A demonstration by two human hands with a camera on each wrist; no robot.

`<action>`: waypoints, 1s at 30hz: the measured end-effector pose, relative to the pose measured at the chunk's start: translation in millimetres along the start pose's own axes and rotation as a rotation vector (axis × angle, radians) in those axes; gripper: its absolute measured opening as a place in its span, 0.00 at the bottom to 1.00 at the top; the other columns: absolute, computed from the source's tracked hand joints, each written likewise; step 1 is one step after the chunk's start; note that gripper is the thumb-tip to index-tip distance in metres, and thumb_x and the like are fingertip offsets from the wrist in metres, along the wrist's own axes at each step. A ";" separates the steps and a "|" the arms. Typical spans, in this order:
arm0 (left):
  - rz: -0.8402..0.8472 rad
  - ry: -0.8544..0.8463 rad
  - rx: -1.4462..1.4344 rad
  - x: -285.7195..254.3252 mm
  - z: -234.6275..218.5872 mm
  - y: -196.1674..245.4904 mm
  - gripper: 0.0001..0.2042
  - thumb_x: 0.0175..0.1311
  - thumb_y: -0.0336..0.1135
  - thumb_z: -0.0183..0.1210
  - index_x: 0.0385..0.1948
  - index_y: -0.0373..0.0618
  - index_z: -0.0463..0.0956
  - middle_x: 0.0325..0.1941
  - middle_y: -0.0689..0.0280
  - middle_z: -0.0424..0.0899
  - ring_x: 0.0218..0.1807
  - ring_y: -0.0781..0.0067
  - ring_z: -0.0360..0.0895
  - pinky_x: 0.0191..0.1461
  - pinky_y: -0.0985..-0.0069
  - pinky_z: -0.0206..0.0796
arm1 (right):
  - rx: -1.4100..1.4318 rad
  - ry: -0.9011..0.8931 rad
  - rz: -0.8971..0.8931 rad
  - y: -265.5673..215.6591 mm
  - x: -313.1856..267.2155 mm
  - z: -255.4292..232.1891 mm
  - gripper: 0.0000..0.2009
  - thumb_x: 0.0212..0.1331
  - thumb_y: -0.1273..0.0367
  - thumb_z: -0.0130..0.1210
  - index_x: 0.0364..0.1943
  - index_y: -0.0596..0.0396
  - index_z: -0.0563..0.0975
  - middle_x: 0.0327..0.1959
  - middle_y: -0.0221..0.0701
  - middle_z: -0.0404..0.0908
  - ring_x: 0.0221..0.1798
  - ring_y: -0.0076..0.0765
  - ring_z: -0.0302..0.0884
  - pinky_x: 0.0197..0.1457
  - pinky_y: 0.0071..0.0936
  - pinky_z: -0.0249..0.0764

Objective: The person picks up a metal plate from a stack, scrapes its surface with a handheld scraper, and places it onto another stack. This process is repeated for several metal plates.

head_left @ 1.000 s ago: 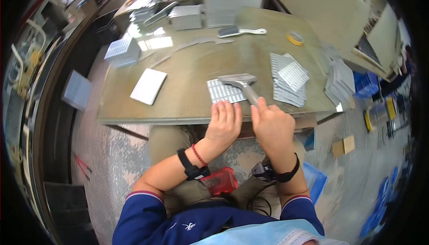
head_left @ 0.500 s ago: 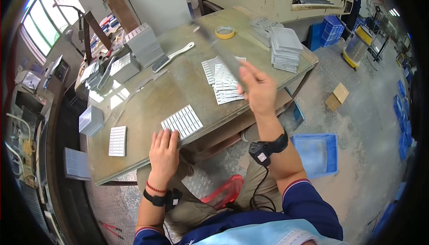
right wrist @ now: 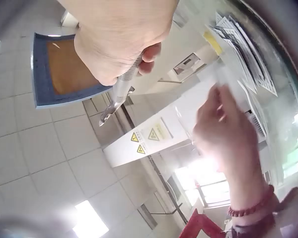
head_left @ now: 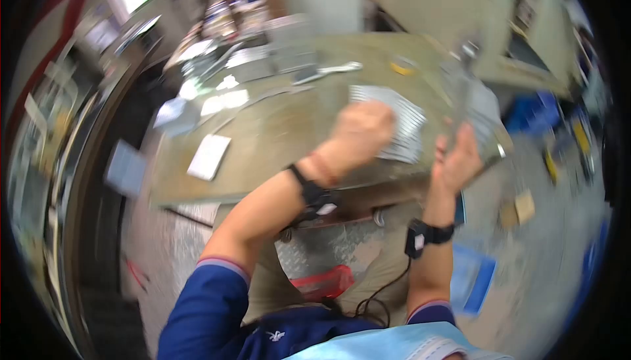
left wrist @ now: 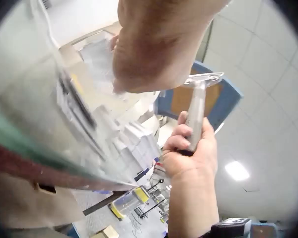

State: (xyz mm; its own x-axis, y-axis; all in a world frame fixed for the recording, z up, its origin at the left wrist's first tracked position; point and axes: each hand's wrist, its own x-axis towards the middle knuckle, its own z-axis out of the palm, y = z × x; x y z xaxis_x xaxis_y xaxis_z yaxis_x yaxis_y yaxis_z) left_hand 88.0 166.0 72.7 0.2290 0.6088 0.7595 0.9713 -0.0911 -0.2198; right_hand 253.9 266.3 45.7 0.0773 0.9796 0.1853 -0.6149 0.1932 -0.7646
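Observation:
My right hand (head_left: 457,163) is raised off the right front of the table. It grips the ribbed grey handle of a scraper (left wrist: 196,111) with its wide metal blade upward, and the fingers wrap that handle in the left wrist view. My left hand (head_left: 363,125), blurred, is over the left side of a fanned pile of thin pale sheets with rows of dark marks (head_left: 407,133). In the right wrist view the left fingers (right wrist: 216,101) are bent in close to the thumb; I cannot tell whether something thin is pinched there.
A white block of sheets (head_left: 209,156) lies on the table's left. At the back stand tall stacks (head_left: 289,41), a brush with a white handle (head_left: 335,69) and a yellow tape roll (head_left: 402,66). Another stack (head_left: 485,107) is at the right edge. A blue bin (head_left: 476,278) sits on the floor.
The left hand has moved right from the front edge to the fanned pile. The marked sheet it was touching no longer shows at the front edge. The scraper came up off that sheet and stays raised.

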 end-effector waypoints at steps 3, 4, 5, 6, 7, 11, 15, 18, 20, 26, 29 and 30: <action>-0.061 -0.668 -0.185 -13.6 36.3 7.8 0.10 0.50 0.35 0.61 0.34 0.42 0.80 0.40 0.58 0.80 0.46 0.59 0.79 0.49 0.61 0.73 | 0.041 -0.103 0.048 13.3 23.3 -22.5 0.14 0.67 0.64 0.49 0.48 0.59 0.75 0.43 0.40 0.81 0.23 0.26 0.70 0.17 0.16 0.59; -0.061 -0.574 -0.234 -21.0 36.1 6.4 0.13 0.52 0.37 0.61 0.38 0.41 0.79 0.44 0.57 0.79 0.49 0.57 0.77 0.53 0.60 0.71 | 0.120 -0.116 0.166 9.2 26.3 -23.4 0.15 0.69 0.63 0.47 0.50 0.60 0.75 0.45 0.39 0.80 0.23 0.23 0.68 0.18 0.15 0.57; -0.038 -0.481 -0.300 -29.9 27.1 5.7 0.16 0.53 0.38 0.62 0.41 0.41 0.78 0.47 0.56 0.79 0.53 0.56 0.76 0.57 0.59 0.69 | -0.030 -0.142 0.101 0.7 16.0 -14.5 0.17 0.70 0.62 0.46 0.51 0.62 0.75 0.47 0.38 0.79 0.24 0.22 0.67 0.19 0.16 0.56; -0.092 -0.507 -0.276 -40.1 9.9 -1.3 0.16 0.53 0.38 0.62 0.41 0.41 0.78 0.47 0.56 0.79 0.53 0.56 0.76 0.57 0.59 0.69 | -0.181 -0.152 0.010 -6.9 8.7 -7.8 0.18 0.71 0.61 0.45 0.52 0.64 0.74 0.49 0.38 0.79 0.24 0.21 0.66 0.20 0.16 0.56; -0.240 -0.421 -0.288 -45.8 -9.6 -11.3 0.19 0.53 0.41 0.63 0.45 0.41 0.76 0.49 0.56 0.79 0.54 0.55 0.75 0.58 0.60 0.68 | -0.181 -0.171 0.042 -9.8 1.0 0.9 0.18 0.71 0.61 0.45 0.52 0.64 0.74 0.49 0.38 0.79 0.24 0.21 0.66 0.20 0.16 0.56; -0.650 -0.327 -0.005 -102.6 -94.6 -70.4 0.27 0.51 0.45 0.67 0.50 0.36 0.73 0.51 0.52 0.79 0.53 0.48 0.76 0.58 0.61 0.69 | -0.068 -0.197 -0.081 -13.9 -10.2 8.5 0.22 0.72 0.59 0.43 0.54 0.67 0.72 0.50 0.39 0.78 0.25 0.21 0.65 0.21 0.18 0.53; -1.155 -0.766 0.287 -193.0 -175.0 -130.8 0.42 0.44 0.63 0.68 0.53 0.36 0.71 0.53 0.48 0.77 0.58 0.50 0.74 0.57 0.61 0.70 | -0.026 -0.190 -0.058 -9.4 -12.3 10.3 0.22 0.72 0.59 0.43 0.54 0.67 0.72 0.50 0.41 0.78 0.25 0.20 0.67 0.19 0.16 0.54; -1.174 -0.786 0.267 -214.4 -183.7 -136.2 0.38 0.45 0.61 0.69 0.50 0.36 0.72 0.47 0.49 0.81 0.51 0.50 0.78 0.53 0.61 0.72 | -0.016 -0.254 -0.037 1.5 -13.4 11.6 0.21 0.72 0.59 0.44 0.54 0.66 0.72 0.49 0.43 0.79 0.24 0.20 0.69 0.18 0.14 0.56; -1.170 -0.731 0.230 -219.0 -184.4 -134.8 0.35 0.47 0.57 0.69 0.48 0.36 0.72 0.43 0.49 0.83 0.50 0.50 0.79 0.52 0.59 0.72 | -0.037 -0.268 -0.027 5.8 -16.1 11.7 0.21 0.72 0.59 0.44 0.54 0.66 0.72 0.48 0.44 0.79 0.23 0.20 0.70 0.17 0.13 0.58; -1.184 -0.694 0.267 -190.4 -187.5 -132.3 0.36 0.49 0.56 0.67 0.56 0.39 0.70 0.47 0.49 0.82 0.52 0.50 0.78 0.54 0.60 0.70 | -0.032 -0.332 -0.048 8.5 -20.0 12.0 0.18 0.70 0.63 0.49 0.51 0.68 0.74 0.43 0.45 0.80 0.21 0.22 0.71 0.15 0.11 0.60; -1.033 -0.552 0.301 -185.3 -170.1 -118.1 0.35 0.49 0.55 0.67 0.53 0.37 0.71 0.44 0.48 0.82 0.48 0.50 0.80 0.51 0.60 0.72 | -0.043 -0.367 -0.047 5.7 -21.2 11.9 0.19 0.71 0.63 0.48 0.51 0.69 0.74 0.43 0.45 0.80 0.21 0.21 0.71 0.15 0.12 0.59; -0.967 -0.512 0.233 -174.8 -161.3 -108.2 0.33 0.49 0.55 0.66 0.49 0.36 0.72 0.42 0.48 0.82 0.46 0.49 0.80 0.50 0.60 0.72 | -0.044 -0.366 -0.041 4.3 -23.1 13.4 0.19 0.71 0.63 0.48 0.51 0.70 0.74 0.42 0.44 0.80 0.21 0.21 0.71 0.15 0.12 0.59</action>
State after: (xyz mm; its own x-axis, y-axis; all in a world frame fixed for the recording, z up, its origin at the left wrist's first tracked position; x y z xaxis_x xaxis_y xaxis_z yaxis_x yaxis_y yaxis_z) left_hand -46.8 -57.7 62.4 -0.7221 0.6009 0.3428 0.6779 0.7135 0.1771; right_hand 239.0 243.8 46.4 -0.1897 0.8878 0.4192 -0.5818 0.2423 -0.7764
